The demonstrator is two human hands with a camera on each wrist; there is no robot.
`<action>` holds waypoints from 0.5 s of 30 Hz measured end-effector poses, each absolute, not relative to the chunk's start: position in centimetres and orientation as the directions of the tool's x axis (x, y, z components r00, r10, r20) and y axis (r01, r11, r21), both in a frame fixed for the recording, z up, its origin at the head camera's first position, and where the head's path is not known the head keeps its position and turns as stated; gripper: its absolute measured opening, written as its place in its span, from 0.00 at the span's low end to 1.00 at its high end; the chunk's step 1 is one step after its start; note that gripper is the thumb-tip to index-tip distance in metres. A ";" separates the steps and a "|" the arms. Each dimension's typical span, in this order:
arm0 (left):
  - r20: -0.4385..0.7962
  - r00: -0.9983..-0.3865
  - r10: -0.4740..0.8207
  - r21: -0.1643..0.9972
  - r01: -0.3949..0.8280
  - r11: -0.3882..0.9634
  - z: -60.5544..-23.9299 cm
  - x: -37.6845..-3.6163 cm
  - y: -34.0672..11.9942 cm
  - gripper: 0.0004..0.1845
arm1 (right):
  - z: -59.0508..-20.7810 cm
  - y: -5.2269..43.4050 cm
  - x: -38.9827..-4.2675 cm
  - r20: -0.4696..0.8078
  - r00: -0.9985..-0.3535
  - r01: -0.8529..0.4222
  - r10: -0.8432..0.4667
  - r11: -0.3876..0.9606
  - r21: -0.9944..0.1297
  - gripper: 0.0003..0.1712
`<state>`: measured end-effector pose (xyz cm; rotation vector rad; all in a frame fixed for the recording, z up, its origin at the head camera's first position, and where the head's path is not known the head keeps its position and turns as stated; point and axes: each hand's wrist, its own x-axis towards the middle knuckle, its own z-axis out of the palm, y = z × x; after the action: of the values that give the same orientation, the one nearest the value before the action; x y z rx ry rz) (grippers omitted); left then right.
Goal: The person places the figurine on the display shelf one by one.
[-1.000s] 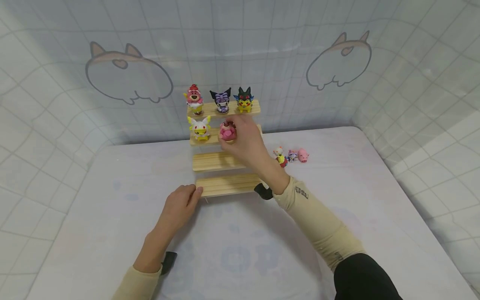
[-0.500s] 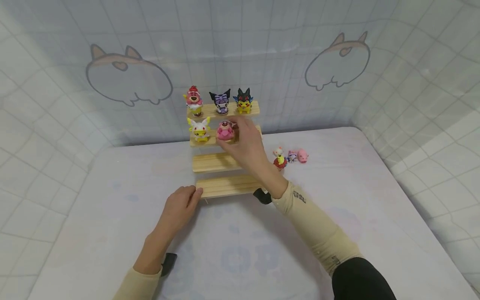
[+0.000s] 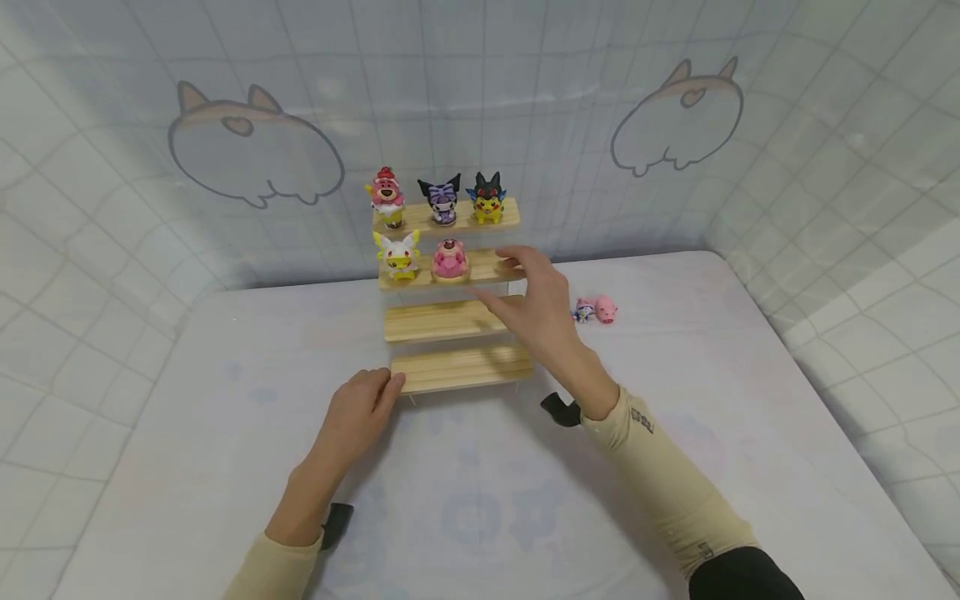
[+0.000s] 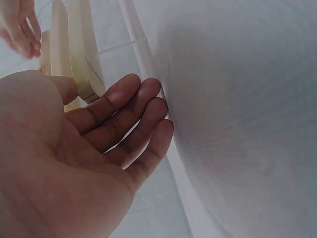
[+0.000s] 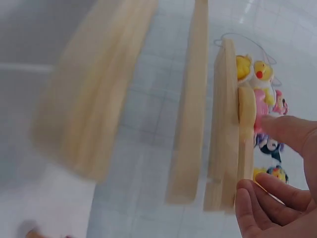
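Note:
My right hand [image 3: 542, 312] is beside the second tier of a wooden stepped display stand [image 3: 457, 368], fingers and thumb spread and holding nothing. Just left of it, a pink bear figurine [image 3: 450, 260] stands upright on that tier, apart from the fingers in the head view. A white-hooded yellow figurine [image 3: 399, 257] is further left on the same tier. My left hand [image 3: 358, 410] grips the left end of the lowest board; in the left wrist view that hand [image 4: 94, 134] has its thumb against the board end [image 4: 88, 91].
On the top tier stand a pink bear with a red hat [image 3: 387, 198], a purple-and-black figurine [image 3: 442, 200] and a black-hooded yellow one [image 3: 488, 200]. A small purple figurine [image 3: 584, 310] and a pink pig [image 3: 606, 309] are on the table right of the stand.
My right hand has let go of the pink bear figurine and drawn away to the right, now covering the red-and-yellow figurine on the table. The left hand stays put.

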<state>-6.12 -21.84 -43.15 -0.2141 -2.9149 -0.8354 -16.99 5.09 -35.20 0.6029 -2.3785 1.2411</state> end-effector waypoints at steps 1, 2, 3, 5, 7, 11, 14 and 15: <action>0.138 -0.985 0.107 0.517 0.164 0.840 -43.1 -6.1 -21.9 0.22 | -35.5 5.5 -16.9 0.531 -0.827 -0.543 -0.186 0.512 -0.666 0.31; 0.140 -0.984 0.108 0.517 0.165 0.840 -43.1 -6.1 -21.9 0.22 | -35.7 6.0 -16.7 0.543 -0.820 -0.550 -0.180 0.507 -0.663 0.30; 0.141 -0.984 0.108 0.517 0.166 0.840 -43.1 -6.1 -21.9 0.22 | -36.0 6.4 -16.6 0.554 -0.815 -0.554 -0.168 0.503 -0.663 0.29; 0.150 -0.983 0.110 0.513 0.172 0.841 -43.1 -6.2 -22.0 0.22 | -36.5 7.3 -16.4 0.585 -0.799 -0.567 -0.143 0.502 -0.652 0.28; 0.158 -0.981 0.110 0.512 0.177 0.841 -43.2 -6.2 -22.0 0.22 | -36.7 8.1 -16.3 0.603 -0.788 -0.571 -0.120 0.507 -0.645 0.27; 0.163 -0.980 0.114 0.516 0.183 0.837 -43.6 -6.3 -22.1 0.22 | -36.7 10.3 -16.3 0.616 -0.784 -0.553 -0.076 0.536 -0.638 0.27; 0.170 -0.979 0.114 0.510 0.186 0.840 -43.9 -6.4 -22.1 0.22 | -37.2 12.3 -16.5 0.592 -0.804 -0.514 -0.054 0.562 -0.648 0.25; 0.169 -0.979 0.114 0.509 0.185 0.841 -43.9 -6.5 -22.0 0.22 | -37.5 13.0 -16.5 0.576 -0.816 -0.494 -0.045 0.570 -0.656 0.25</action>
<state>-6.47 -22.04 -43.89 -0.2356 -2.8869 -0.8177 -16.52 13.03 -37.46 0.4308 -2.2986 1.1809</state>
